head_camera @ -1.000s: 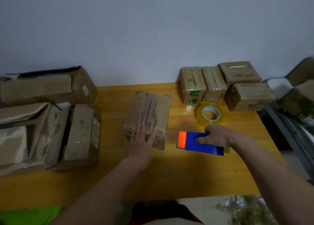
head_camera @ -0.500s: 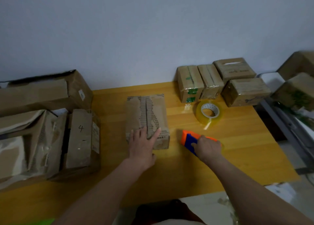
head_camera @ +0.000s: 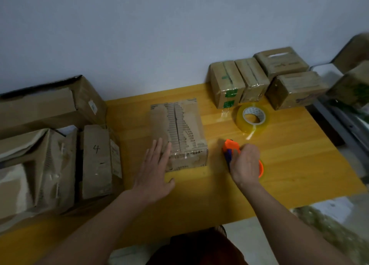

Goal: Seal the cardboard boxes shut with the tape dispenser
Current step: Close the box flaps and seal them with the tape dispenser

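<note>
A worn cardboard box (head_camera: 179, 128) with torn top paper lies in the middle of the yellow wooden table (head_camera: 289, 164). My left hand (head_camera: 155, 168) lies flat with straight fingers against the box's near left corner. Just right of the box, my right hand (head_camera: 245, 164) grips the blue and orange tape dispenser (head_camera: 229, 146), whose orange head points away from me. Most of the dispenser is hidden under that hand.
A clear tape roll (head_camera: 252, 118) lies behind the dispenser. Several taped small boxes (head_camera: 259, 80) stand at the back right by the wall. Opened, crumpled boxes (head_camera: 50, 154) crowd the table's left side. More boxes (head_camera: 353, 80) sit beyond the right edge.
My right hand has turned the dispenser from lying sideways to pointing away and drawn it nearer the box's right side. My left hand stays on the box.
</note>
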Available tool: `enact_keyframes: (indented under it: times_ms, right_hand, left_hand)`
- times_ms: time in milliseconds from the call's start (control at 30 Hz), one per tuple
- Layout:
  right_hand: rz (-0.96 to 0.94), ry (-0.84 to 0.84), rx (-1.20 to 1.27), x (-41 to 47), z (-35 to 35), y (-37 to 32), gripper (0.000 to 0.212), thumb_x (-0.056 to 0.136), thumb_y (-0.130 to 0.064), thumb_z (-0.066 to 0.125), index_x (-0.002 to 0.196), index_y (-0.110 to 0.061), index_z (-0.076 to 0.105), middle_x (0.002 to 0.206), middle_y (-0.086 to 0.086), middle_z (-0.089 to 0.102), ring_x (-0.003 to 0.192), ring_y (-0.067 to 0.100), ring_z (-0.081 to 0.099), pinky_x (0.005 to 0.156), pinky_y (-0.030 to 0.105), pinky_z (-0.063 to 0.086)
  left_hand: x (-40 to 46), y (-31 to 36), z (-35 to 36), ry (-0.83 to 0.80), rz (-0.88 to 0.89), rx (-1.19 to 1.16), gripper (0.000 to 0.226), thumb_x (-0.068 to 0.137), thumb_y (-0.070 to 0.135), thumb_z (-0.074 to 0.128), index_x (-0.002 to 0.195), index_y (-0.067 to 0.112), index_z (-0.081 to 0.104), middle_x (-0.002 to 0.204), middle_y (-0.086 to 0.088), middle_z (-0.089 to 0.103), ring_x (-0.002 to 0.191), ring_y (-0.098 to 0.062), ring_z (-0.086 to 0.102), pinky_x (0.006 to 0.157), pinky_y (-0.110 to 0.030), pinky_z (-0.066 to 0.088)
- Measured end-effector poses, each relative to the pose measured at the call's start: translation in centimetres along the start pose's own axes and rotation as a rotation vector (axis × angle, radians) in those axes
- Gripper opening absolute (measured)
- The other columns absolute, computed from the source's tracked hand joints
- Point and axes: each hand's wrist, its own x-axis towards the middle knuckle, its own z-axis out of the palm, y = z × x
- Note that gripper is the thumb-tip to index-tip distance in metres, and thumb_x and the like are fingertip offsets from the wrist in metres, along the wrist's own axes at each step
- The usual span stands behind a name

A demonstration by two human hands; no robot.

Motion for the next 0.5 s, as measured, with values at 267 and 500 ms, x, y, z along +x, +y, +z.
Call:
enact_keyframes:
  times_ms: [267,500]
  right_hand:
    - [-0.007,-0.133,0.570,-0.2,2.2,-10.3,0.040,0.101,-0.017,0.040,0.140,-0.006,0.040,0.140,0.014,0.048,0.128,0.027,0.045,0.105,0.030,0.033]
    - [0.406,0.100,1.034,0.7,6.4,-10.4,0.041,0.102,-0.032,0.040,0.095,-0.010,0.073,0.093,0.009,0.071,0.091,0.023,0.063,0.088,0.040,0.049]
  left_hand:
    - [0.1,-2.2,-0.6,0.022,0.115,-0.037,0.100,0.084,0.041,0.058,0.151,0.030,-0.016,0.155,0.013,-0.027,0.142,-0.004,-0.026,0.114,-0.029,-0.019]
    - [0.4,-4.6,-0.9,0.001,0.167,-0.004,0.104,0.079,0.023,0.066,0.152,0.036,-0.006,0.160,0.004,-0.020,0.144,-0.010,-0.025,0.112,-0.028,-0.022]
